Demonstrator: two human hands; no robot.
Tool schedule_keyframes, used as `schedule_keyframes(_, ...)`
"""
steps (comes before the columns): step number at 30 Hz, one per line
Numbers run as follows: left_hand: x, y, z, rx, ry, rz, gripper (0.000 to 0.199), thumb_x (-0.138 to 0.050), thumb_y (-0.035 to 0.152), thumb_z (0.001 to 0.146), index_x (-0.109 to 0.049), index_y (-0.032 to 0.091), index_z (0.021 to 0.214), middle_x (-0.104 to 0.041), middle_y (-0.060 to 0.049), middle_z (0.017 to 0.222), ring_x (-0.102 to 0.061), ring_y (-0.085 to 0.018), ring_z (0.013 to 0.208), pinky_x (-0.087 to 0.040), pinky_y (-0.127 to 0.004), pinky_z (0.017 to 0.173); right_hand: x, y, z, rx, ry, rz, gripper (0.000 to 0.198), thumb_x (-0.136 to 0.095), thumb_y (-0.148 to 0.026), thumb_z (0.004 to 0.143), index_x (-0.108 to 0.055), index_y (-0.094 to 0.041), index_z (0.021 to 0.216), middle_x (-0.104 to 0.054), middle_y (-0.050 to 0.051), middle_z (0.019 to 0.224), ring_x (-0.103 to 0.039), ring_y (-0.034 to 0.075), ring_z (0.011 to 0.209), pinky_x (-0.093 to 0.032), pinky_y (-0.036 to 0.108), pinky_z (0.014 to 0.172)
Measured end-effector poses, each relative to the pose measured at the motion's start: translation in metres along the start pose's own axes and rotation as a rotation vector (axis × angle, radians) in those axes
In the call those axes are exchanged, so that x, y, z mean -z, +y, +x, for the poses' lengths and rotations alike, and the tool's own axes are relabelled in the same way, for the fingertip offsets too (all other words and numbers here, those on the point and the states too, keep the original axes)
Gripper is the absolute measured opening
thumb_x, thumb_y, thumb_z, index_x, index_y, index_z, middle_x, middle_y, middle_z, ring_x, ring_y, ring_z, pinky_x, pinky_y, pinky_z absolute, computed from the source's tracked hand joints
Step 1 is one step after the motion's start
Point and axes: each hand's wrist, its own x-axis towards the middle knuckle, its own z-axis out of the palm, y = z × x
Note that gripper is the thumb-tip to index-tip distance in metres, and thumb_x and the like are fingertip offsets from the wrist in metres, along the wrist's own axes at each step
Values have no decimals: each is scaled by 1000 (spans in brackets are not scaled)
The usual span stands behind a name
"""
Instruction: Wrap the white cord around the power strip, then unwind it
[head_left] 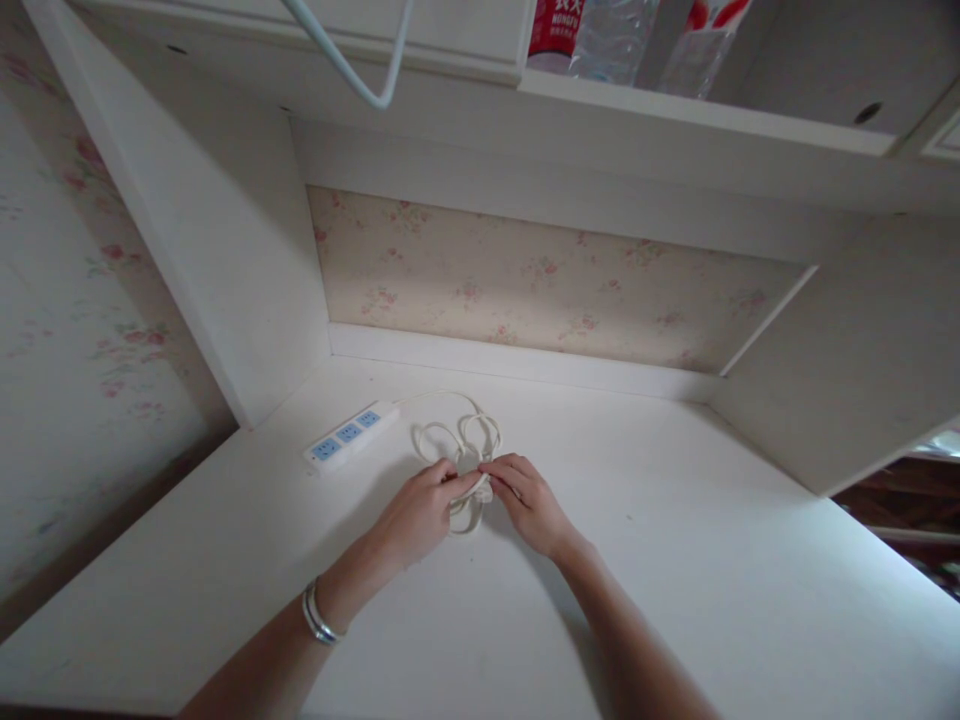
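Through the head camera I see both of my hands meeting above the middle of the desk (675,500), rather nearer its back edge than its front. My left hand (422,512) is closed on the cream power cord (459,442), thumb and fingers pinching the gathered coils, with the index finger pointing across toward the right. My right hand (531,505) pinches the same bundle from the other side, fingertips narrow and almost touching the left ones. A pale lump under the right fingertips may be a plug; it is too small for me to tell. Loose loops lie on the desk beyond my fingers, and one more hangs below them toward the front edge. From the loops the cord curves left to the white three-outlet power strip (349,437), which lies aslant near the back left corner, blue socket faces up. A silver bracelet (321,612) circles my left wrist.
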Motion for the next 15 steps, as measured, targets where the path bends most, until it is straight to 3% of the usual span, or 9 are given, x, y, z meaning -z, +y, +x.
schedule_keyframes(8, 3, 4, 2, 59, 4, -54, 50, -38, 0, 81, -61, 28, 116, -56, -3, 91, -55, -15, 87, -44, -25, 81, 10, -2, 4, 34, -84, -99, 21, -44, -28, 94, -63, -23, 101, -64, 5, 93, -56, 18, 89, -45, 33, 81)
schedule_keyframes(15, -1, -10, 4, 187, 96, -115, 53, -41, -5, 73, -62, 23, 112, -60, -5, 99, -57, -17, 94, -45, -26, 85, 14, -6, 3, 44, -119, -117, 21, -44, -29, 94, -63, -23, 101, -65, 5, 91, -58, 17, 88, -45, 30, 81)
